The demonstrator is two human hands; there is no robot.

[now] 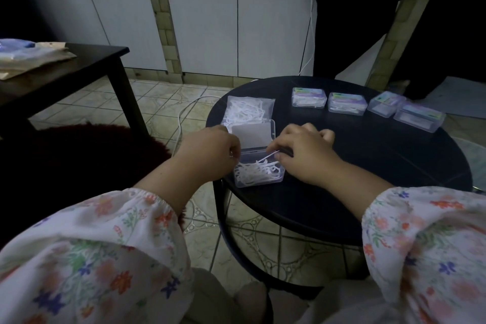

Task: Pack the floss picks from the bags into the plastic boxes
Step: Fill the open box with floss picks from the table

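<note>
Item: round black table (368, 166) with floss-packing goods, as we find them.

On the table's near left edge we log one open clear plastic box (259, 173), lid raised, holding loose white floss picks (252, 172); just behind it, a clear plastic bag (247, 110) of picks; along the far side, four closed clear boxes (347, 102). Our left hand (207, 152), fingers curled, touches the box's left side; whether it grips, we cannot tell. Our right hand (305, 152) pinches a single white floss pick (268, 157) over the box.
</note>
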